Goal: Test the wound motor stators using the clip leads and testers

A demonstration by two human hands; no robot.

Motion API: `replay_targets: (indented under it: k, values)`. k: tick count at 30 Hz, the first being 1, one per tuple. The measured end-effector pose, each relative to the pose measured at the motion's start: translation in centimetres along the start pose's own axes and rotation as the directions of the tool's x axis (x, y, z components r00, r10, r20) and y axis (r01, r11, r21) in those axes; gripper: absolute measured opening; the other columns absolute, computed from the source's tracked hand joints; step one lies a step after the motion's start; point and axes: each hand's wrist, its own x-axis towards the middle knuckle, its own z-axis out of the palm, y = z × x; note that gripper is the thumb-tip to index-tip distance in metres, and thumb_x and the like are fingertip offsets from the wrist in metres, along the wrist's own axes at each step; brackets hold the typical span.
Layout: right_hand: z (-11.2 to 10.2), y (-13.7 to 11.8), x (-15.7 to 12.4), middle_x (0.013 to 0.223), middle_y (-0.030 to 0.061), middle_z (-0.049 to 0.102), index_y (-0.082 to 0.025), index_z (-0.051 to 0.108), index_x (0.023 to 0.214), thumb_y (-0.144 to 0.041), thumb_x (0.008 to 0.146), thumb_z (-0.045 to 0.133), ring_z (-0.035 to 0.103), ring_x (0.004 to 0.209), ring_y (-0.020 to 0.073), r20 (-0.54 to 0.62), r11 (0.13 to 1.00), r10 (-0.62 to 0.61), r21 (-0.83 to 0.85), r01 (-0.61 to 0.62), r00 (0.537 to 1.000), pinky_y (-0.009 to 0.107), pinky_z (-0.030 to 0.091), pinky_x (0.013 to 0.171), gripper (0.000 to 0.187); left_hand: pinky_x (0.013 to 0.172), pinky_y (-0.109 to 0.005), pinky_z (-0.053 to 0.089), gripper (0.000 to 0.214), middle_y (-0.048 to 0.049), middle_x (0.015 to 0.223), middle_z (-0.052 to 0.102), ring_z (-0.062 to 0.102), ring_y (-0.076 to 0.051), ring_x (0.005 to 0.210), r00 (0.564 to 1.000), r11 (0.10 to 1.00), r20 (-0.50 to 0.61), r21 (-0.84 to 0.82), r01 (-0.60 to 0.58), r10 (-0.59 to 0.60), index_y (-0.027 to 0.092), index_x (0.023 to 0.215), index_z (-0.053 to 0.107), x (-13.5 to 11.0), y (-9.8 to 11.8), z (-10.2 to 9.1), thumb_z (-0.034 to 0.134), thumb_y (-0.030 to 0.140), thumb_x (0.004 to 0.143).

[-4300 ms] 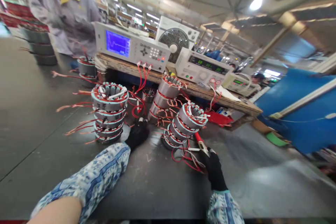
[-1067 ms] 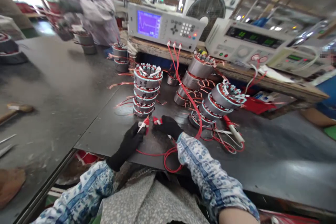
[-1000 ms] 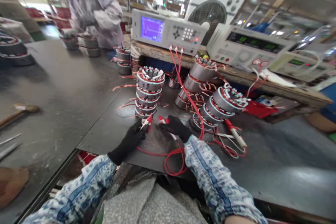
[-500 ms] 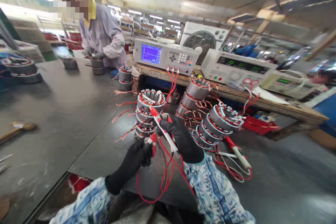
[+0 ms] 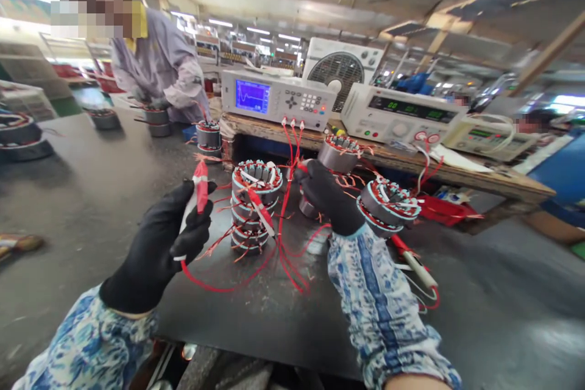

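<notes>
My left hand (image 5: pixel 159 244), in a black glove, is closed around a red and white test clip (image 5: pixel 196 186) whose red lead runs down across the table. My right hand (image 5: pixel 326 195), also gloved, is closed on red test leads (image 5: pixel 287 158) that run up to the blue-screen tester (image 5: pixel 276 97). A second clip (image 5: pixel 261 212) dangles between my hands. Just beyond them stands a stack of motor stators (image 5: pixel 253 204) with red wires.
More stator stacks (image 5: pixel 388 204) lean to the right, another (image 5: pixel 336 158) behind my right hand. A probe (image 5: pixel 414 259) lies on the dark table (image 5: pixel 479 292). A second meter (image 5: pixel 402 116) and a fan (image 5: pixel 340 70) sit on the wooden shelf. Another person (image 5: pixel 155 70) works at the far left.
Both hands have lifted from the table with the clips and leads. My left hand rose and moved left, my right hand moved up toward the stators. The view tilted upward.
</notes>
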Motion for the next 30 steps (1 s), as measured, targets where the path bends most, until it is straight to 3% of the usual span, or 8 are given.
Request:
replay_targets:
  k: [5,9,15,18,21,24,27,30]
  values:
    - [0.7,2.5,2.3,0.085,0.0069,0.066,-0.026,0.054,0.082,-0.04,0.101,0.045,0.061,0.084,0.0249,0.053,0.967,0.22,0.12,-0.225,0.974,0.039,0.048,0.08,0.025,0.023,-0.018,0.025,0.045,0.0058,0.051,0.044,0.032,-0.008,0.023,1.0,1.0,0.001,0.016,0.018,-0.018,0.017,0.081,0.062,0.2,-0.4,-0.1,0.032,0.031,0.111]
    - [0.9,3.0,1.7,0.083,0.0047,0.063,-0.026,0.053,0.081,-0.046,0.101,0.046,0.06,0.084,0.0241,0.012,0.967,0.193,0.167,-0.192,0.981,0.038,0.046,0.08,0.029,0.024,-0.016,0.029,0.035,0.007,0.052,0.044,0.034,-0.007,0.025,1.0,1.0,0.019,0.024,0.001,-0.001,0.016,0.082,0.064,0.4,-0.4,-0.7,0.046,0.033,0.107]
    - [0.8,2.4,1.3,0.07,0.0006,0.056,-0.027,0.048,0.073,-0.063,0.1,0.044,0.054,0.072,0.0205,0.004,0.954,0.22,0.209,-0.216,0.976,0.036,0.042,0.07,0.045,0.025,-0.016,0.03,0.037,0.0062,0.052,0.043,0.034,-0.006,0.027,1.0,0.999,-0.004,0.031,0.013,-0.013,0.016,0.074,0.061,0.2,-0.3,-0.7,0.048,0.033,0.104]
    - [0.6,1.9,1.0,0.071,0.0011,0.057,-0.026,0.048,0.074,-0.061,0.102,0.041,0.053,0.07,0.0197,0.0,0.956,0.21,0.211,-0.205,0.978,0.035,0.041,0.07,0.045,0.024,-0.015,0.028,0.04,0.0058,0.051,0.041,0.033,-0.006,0.027,0.999,0.999,-0.031,0.044,0.014,-0.013,0.016,0.066,0.055,0.0,-0.2,-0.4,0.05,0.033,0.103]
    - [0.4,1.5,0.9,0.071,0.0008,0.058,-0.026,0.05,0.075,-0.055,0.102,0.041,0.053,0.071,0.0189,0.021,0.957,0.202,0.211,-0.201,0.979,0.034,0.042,0.07,0.04,0.023,-0.015,0.027,0.039,0.0062,0.05,0.04,0.032,-0.006,0.026,0.998,0.999,-0.065,0.036,0.018,-0.016,0.016,0.069,0.058,0.1,-0.2,0.0,0.047,0.031,0.104]
    - [0.1,1.5,1.1,0.069,-0.0009,0.057,-0.026,0.051,0.075,-0.061,0.101,0.044,0.053,0.069,0.0181,0.037,0.942,0.216,0.255,-0.218,0.976,0.033,0.043,0.069,0.044,0.023,-0.016,0.027,0.038,0.0065,0.049,0.041,0.032,-0.007,0.025,0.999,0.998,-0.044,0.055,0.007,-0.004,0.016,0.073,0.061,0.3,-0.1,0.0,0.048,0.032,0.105]
    - [0.2,1.7,1.1,0.066,-0.0017,0.057,-0.026,0.051,0.071,-0.072,0.094,0.051,0.055,0.068,0.0189,0.022,0.904,0.255,0.349,-0.246,0.967,0.034,0.045,0.069,0.051,0.024,-0.018,0.031,0.04,0.0045,0.05,0.044,0.035,-0.009,0.026,0.998,0.996,0.033,0.07,-0.048,0.046,0.016,0.072,0.062,0.4,0.0,-0.8,0.045,0.029,0.106]
    - [1.1,1.0,-0.1,0.062,-0.0002,0.056,-0.026,0.056,0.069,-0.076,0.09,0.055,0.056,0.069,0.0217,-0.069,0.821,0.403,0.468,-0.327,0.913,0.036,0.047,0.068,0.054,0.026,-0.021,0.036,0.039,0.0034,0.048,0.045,0.039,-0.012,0.026,0.971,0.974,0.076,-0.02,-0.226,0.227,0.015,0.082,0.071,0.0,-0.6,-2.9,0.041,0.022,0.105]
